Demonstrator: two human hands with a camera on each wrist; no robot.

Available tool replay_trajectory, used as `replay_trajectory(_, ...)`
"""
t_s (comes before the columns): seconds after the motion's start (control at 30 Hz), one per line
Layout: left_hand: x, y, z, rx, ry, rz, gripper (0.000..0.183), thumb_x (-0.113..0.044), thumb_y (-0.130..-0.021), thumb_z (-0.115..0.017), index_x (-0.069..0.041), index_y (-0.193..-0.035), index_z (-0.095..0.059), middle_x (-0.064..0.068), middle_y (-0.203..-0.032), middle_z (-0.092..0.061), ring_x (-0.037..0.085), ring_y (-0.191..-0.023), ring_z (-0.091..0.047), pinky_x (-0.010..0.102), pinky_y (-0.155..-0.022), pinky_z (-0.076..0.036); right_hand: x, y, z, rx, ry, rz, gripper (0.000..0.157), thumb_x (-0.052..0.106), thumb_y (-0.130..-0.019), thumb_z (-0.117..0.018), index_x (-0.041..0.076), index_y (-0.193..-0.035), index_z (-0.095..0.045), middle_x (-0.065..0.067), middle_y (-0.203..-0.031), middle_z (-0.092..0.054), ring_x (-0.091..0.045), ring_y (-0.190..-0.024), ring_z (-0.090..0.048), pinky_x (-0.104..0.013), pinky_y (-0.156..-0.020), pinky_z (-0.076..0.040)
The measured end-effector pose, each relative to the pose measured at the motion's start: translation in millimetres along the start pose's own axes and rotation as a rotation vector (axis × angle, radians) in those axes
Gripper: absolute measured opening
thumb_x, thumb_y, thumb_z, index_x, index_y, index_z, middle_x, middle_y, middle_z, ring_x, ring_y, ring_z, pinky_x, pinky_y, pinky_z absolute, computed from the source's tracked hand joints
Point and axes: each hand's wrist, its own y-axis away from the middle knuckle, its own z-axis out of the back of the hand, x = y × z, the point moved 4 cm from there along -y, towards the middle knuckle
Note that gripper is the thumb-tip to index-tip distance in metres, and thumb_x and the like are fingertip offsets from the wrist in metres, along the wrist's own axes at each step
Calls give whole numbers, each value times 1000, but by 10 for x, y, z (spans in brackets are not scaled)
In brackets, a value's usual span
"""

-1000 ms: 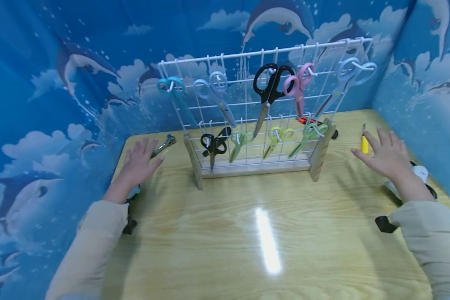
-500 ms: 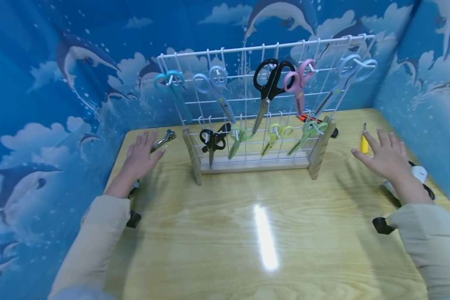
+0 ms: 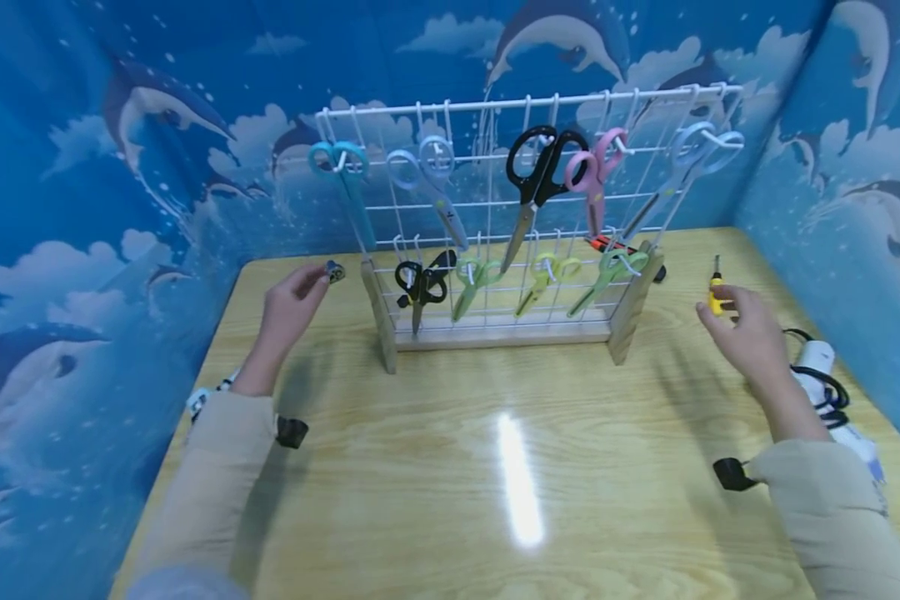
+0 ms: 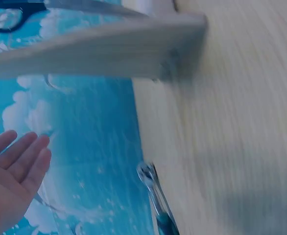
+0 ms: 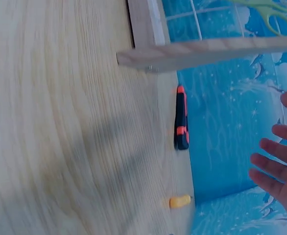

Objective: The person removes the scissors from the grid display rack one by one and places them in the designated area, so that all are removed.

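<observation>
In the head view my left hand (image 3: 288, 308) is over the left side of the table, fingers bent, overlapping the handle of a ratchet wrench (image 3: 334, 271). The left wrist view shows that hand with relaxed fingers, apart from the ratchet wrench (image 4: 155, 191) on the table. My right hand (image 3: 750, 337) is on the far right, its loosely bent fingers overlapping a yellow-handled screwdriver (image 3: 716, 292). In the right wrist view its fingers are spread, apart from the screwdriver's yellow handle (image 5: 180, 201). Neither hand visibly holds anything.
A white wire rack (image 3: 487, 200) with wooden feet stands mid-table, hung with several scissors (image 3: 543, 167). Behind it lies a red-and-black tool (image 5: 181, 117). A white device with black cable (image 3: 817, 358) sits at right, a pale-blue item (image 3: 198, 400) at left. Patterned blue curtains surround the table.
Both hands went from flat, spread fingers to bent ones, the left over the ratchet wrench's handle, the right by the screwdriver. Both forearms moved inward. The head view shifted slightly.
</observation>
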Motion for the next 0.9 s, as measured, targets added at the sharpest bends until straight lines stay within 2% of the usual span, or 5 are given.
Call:
replay_trajectory(0.2, 468, -369, -311, 82, 369, -60, 40, -29, -83, -53, -15, -120, -47, 2, -118, -51, 11, -105, -49, 20, -83, -45, -770, -240, -505, -163, -207, -52, 35, 47, -81, -47, 23, -106, -55, 2, -94, -58, -2, -77, -53, -11, -53, -44)
replay_trajectory(0.3, 169, -291, -337, 128, 348, -64, 45, -33, -84, -50, -20, -126, -41, 1, -126, -43, 13, -114, -40, 25, -92, -39, -889, -294, -717, -157, -330, 8, 34, 42, -82, -48, 18, -105, -55, -2, -90, -60, -8, -74, -58, -15, -56, -49)
replay_trajectory(0.43, -371, -70, -278, 202, 337, -37, 49, -33, -85, -49, -18, -130, -34, 6, -131, -36, 18, -120, -33, 35, -99, -31, -750, -258, -854, -147, -519, 53, 33, 35, -83, -50, 11, -106, -55, -8, -92, -61, -16, -75, -59, -20, -60, -51)
replay_trajectory(0.53, -537, 3, -268, 244, 368, -14, 50, -27, -85, -51, -16, -130, -33, 7, -131, -36, 19, -120, -32, 34, -100, -29, -609, -232, -913, -143, -618, 75, 33, 31, -83, -52, 9, -107, -54, -10, -93, -60, -17, -75, -59, -21, -60, -51)
replay_trajectory(0.9, -367, -122, -315, 257, 387, 11, 49, -28, -81, -55, -14, -126, -41, 9, -128, -40, 18, -115, -39, 33, -95, -37, -204, -364, -1199, -73, -854, 84, 36, 24, -81, -57, 6, -112, -52, -14, -99, -59, -23, -79, -60, -24, -62, -52)
